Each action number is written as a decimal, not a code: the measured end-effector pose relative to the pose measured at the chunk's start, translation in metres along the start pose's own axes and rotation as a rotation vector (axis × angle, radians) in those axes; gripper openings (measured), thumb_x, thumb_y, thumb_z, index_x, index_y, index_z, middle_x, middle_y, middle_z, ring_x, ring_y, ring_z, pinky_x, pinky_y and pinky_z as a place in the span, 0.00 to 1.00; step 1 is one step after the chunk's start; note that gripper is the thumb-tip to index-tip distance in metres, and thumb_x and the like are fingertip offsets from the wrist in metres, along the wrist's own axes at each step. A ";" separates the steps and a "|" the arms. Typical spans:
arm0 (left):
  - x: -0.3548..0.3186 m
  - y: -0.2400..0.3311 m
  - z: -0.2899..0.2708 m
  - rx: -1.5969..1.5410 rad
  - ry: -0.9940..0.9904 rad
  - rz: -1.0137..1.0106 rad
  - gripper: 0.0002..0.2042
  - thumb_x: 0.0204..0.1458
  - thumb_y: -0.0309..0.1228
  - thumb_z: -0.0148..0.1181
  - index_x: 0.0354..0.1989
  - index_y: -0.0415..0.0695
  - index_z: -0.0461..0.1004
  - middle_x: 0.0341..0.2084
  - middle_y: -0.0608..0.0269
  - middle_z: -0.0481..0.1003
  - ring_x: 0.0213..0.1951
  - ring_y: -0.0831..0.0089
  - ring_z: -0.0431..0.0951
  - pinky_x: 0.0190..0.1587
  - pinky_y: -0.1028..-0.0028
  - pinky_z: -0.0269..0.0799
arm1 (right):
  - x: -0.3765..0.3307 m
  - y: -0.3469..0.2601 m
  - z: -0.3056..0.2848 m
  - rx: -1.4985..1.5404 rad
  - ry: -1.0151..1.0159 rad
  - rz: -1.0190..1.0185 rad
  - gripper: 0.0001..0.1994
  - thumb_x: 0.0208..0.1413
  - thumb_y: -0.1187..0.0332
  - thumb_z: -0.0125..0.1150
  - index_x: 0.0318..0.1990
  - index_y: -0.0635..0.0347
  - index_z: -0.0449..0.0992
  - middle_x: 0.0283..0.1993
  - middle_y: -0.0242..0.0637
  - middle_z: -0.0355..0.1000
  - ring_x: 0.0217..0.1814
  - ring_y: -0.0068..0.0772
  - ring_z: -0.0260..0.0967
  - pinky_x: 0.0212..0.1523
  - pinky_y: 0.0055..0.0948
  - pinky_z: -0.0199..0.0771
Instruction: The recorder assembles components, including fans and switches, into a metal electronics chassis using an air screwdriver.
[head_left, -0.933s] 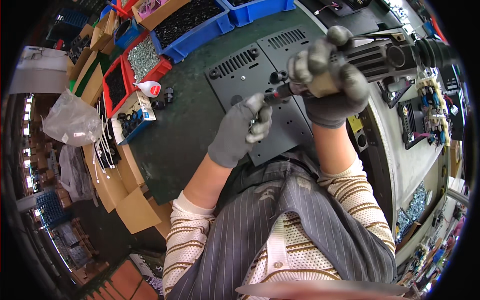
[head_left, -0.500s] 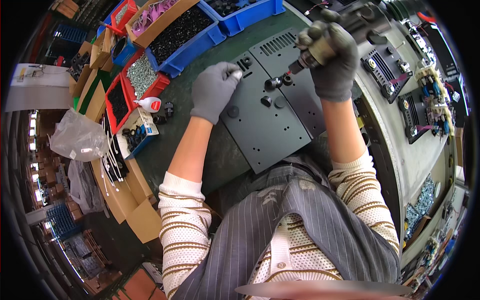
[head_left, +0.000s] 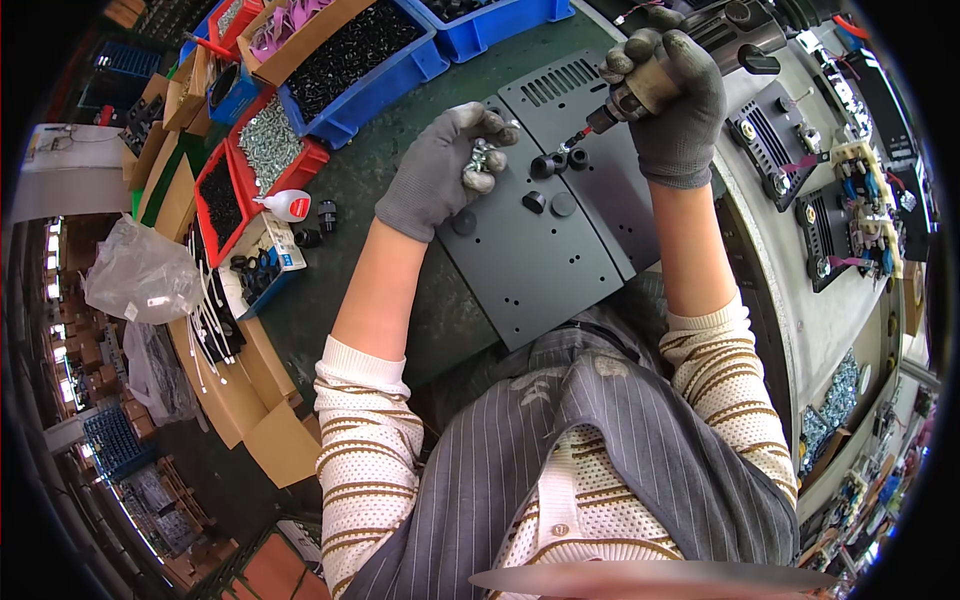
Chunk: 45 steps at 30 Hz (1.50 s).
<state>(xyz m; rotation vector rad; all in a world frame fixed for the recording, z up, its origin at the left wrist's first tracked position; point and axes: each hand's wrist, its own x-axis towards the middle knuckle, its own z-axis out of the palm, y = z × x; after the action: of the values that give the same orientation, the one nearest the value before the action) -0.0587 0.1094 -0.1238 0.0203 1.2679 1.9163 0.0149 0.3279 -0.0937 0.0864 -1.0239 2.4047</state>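
My left hand (head_left: 425, 180), in a grey glove, is turned partly up over the left edge of a dark grey metal panel (head_left: 520, 265). Its curled fingers cradle several small silver screws (head_left: 482, 158). My gloved right hand (head_left: 682, 130) grips a power screwdriver (head_left: 640, 92) by its front end. A bit with a red band (head_left: 582, 136) points down and left, and something silver, apparently a screw, shows at its tip. Just below the tip, black round feet (head_left: 543, 167) sit on the panel, close to a second, slotted panel (head_left: 610, 150). Another loose black foot (head_left: 534, 203) lies nearer me.
Blue bins (head_left: 365, 95) of black parts stand at the back left. Beside them are a red bin of silver screws (head_left: 268, 148), a red bin of black pieces (head_left: 222, 205) and a white bottle (head_left: 288, 205). Assembled units (head_left: 775, 145) sit on the right-hand bench.
My left hand has rolled over and its fingers have loosened, so the screws in it now show. The screwdriver has shifted slightly, its bit tip still over the black feet.
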 end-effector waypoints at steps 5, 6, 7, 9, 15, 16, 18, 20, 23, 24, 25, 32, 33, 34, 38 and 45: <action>0.012 -0.004 -0.014 -0.506 -0.430 -0.230 0.10 0.58 0.34 0.48 0.37 0.41 0.70 0.27 0.63 0.69 0.24 0.78 0.63 0.15 0.87 0.58 | 0.003 0.004 -0.007 0.052 -0.074 -0.047 0.20 0.50 0.63 0.54 0.49 0.63 0.65 0.32 0.38 0.68 0.34 0.37 0.67 0.38 0.35 0.67; 0.012 -0.003 -0.016 -0.508 -0.431 -0.232 0.10 0.58 0.34 0.48 0.37 0.41 0.70 0.27 0.63 0.69 0.24 0.78 0.63 0.15 0.87 0.58 | 0.003 0.004 -0.007 0.070 -0.089 -0.050 0.20 0.50 0.63 0.54 0.49 0.63 0.65 0.32 0.38 0.68 0.33 0.37 0.67 0.38 0.35 0.67; 0.010 -0.001 -0.016 -0.296 -0.344 -0.159 0.10 0.56 0.35 0.51 0.38 0.41 0.72 0.25 0.65 0.69 0.23 0.78 0.64 0.17 0.85 0.60 | 0.002 0.003 -0.007 0.068 -0.086 -0.051 0.20 0.50 0.63 0.54 0.49 0.63 0.65 0.32 0.38 0.68 0.33 0.37 0.67 0.38 0.35 0.67; 0.005 -0.004 -0.009 -0.086 -0.257 -0.088 0.11 0.54 0.35 0.54 0.38 0.40 0.73 0.23 0.67 0.69 0.22 0.79 0.64 0.18 0.83 0.62 | -0.001 0.000 -0.005 -0.012 -0.046 -0.077 0.19 0.50 0.63 0.53 0.49 0.63 0.65 0.32 0.38 0.68 0.33 0.37 0.67 0.38 0.35 0.67; -0.016 -0.014 0.036 1.476 0.144 0.277 0.14 0.44 0.40 0.65 0.38 0.48 0.79 0.19 0.68 0.71 0.22 0.78 0.70 0.28 0.77 0.65 | 0.001 -0.001 -0.005 0.003 -0.071 -0.068 0.18 0.51 0.64 0.52 0.48 0.64 0.66 0.33 0.38 0.68 0.34 0.37 0.67 0.38 0.36 0.67; -0.015 -0.009 0.037 1.429 0.135 0.239 0.15 0.44 0.41 0.65 0.40 0.51 0.79 0.18 0.66 0.71 0.22 0.76 0.70 0.28 0.76 0.66 | 0.003 -0.001 -0.006 0.004 -0.071 -0.075 0.18 0.51 0.64 0.52 0.48 0.64 0.66 0.33 0.38 0.68 0.34 0.37 0.67 0.38 0.36 0.67; -0.009 -0.001 0.033 1.396 0.201 0.350 0.15 0.44 0.41 0.65 0.40 0.50 0.79 0.19 0.66 0.71 0.23 0.75 0.71 0.28 0.75 0.66 | 0.011 0.000 -0.012 0.064 -0.145 -0.034 0.17 0.52 0.64 0.51 0.47 0.64 0.66 0.33 0.38 0.68 0.34 0.36 0.67 0.38 0.36 0.68; 0.007 0.007 0.023 1.372 0.308 0.545 0.16 0.45 0.41 0.64 0.41 0.48 0.78 0.20 0.64 0.73 0.24 0.71 0.73 0.28 0.71 0.68 | 0.020 0.006 -0.011 -0.074 -0.074 -0.061 0.15 0.53 0.64 0.51 0.44 0.65 0.67 0.32 0.39 0.70 0.33 0.35 0.69 0.37 0.33 0.69; 0.026 0.019 0.025 1.525 0.388 0.494 0.16 0.46 0.41 0.62 0.42 0.49 0.77 0.23 0.62 0.75 0.26 0.68 0.74 0.30 0.70 0.69 | 0.030 0.011 0.027 -0.179 0.070 -0.126 0.17 0.48 0.69 0.58 0.44 0.64 0.66 0.28 0.35 0.68 0.26 0.29 0.69 0.28 0.28 0.73; 0.035 0.017 0.020 1.627 0.371 0.570 0.16 0.47 0.42 0.61 0.43 0.50 0.77 0.27 0.59 0.77 0.29 0.64 0.76 0.33 0.66 0.70 | 0.037 0.013 0.030 -0.210 0.049 -0.120 0.16 0.48 0.69 0.58 0.44 0.64 0.66 0.28 0.35 0.68 0.25 0.28 0.69 0.28 0.28 0.72; 0.043 0.013 0.020 1.627 0.364 0.577 0.16 0.47 0.42 0.61 0.43 0.50 0.77 0.27 0.59 0.77 0.29 0.64 0.76 0.33 0.66 0.70 | 0.044 0.018 0.031 -0.248 0.037 -0.109 0.16 0.48 0.70 0.58 0.44 0.65 0.66 0.28 0.35 0.68 0.25 0.28 0.69 0.27 0.27 0.72; 0.059 -0.004 0.023 1.664 0.374 0.492 0.15 0.47 0.45 0.59 0.38 0.50 0.76 0.33 0.58 0.78 0.37 0.58 0.78 0.37 0.62 0.73 | 0.069 0.074 0.022 -0.510 -0.146 -0.084 0.11 0.48 0.69 0.61 0.38 0.65 0.71 0.27 0.37 0.72 0.25 0.26 0.71 0.24 0.22 0.69; 0.059 -0.004 0.022 1.663 0.380 0.490 0.15 0.47 0.45 0.59 0.38 0.50 0.76 0.33 0.58 0.78 0.37 0.58 0.78 0.37 0.62 0.73 | 0.072 0.080 0.021 -0.568 -0.175 -0.069 0.11 0.46 0.70 0.64 0.37 0.65 0.71 0.26 0.36 0.72 0.24 0.23 0.70 0.22 0.20 0.68; 0.058 -0.005 0.021 1.664 0.385 0.510 0.15 0.47 0.45 0.59 0.37 0.50 0.76 0.32 0.58 0.78 0.37 0.58 0.78 0.37 0.62 0.73 | 0.071 0.082 0.023 -0.568 -0.180 -0.064 0.11 0.46 0.70 0.64 0.37 0.65 0.71 0.26 0.36 0.72 0.24 0.23 0.70 0.22 0.20 0.68; 0.056 -0.005 0.024 1.728 0.406 0.491 0.14 0.47 0.45 0.58 0.35 0.48 0.75 0.32 0.58 0.78 0.36 0.58 0.78 0.37 0.61 0.73 | 0.071 0.091 0.027 -0.688 -0.239 -0.073 0.13 0.45 0.69 0.65 0.37 0.63 0.71 0.26 0.35 0.72 0.25 0.22 0.70 0.26 0.22 0.72; 0.056 -0.004 0.025 1.748 0.425 0.462 0.14 0.48 0.45 0.57 0.35 0.48 0.74 0.32 0.58 0.77 0.37 0.58 0.78 0.37 0.61 0.73 | 0.070 0.095 0.029 -0.513 -0.201 0.020 0.15 0.42 0.69 0.67 0.38 0.62 0.71 0.28 0.33 0.71 0.25 0.21 0.71 0.27 0.23 0.73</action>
<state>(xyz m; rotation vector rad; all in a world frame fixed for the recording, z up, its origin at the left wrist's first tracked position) -0.0827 0.1646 -0.1364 0.8643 2.9883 0.5023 -0.0952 0.2839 -0.1176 0.1366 -1.7068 2.1052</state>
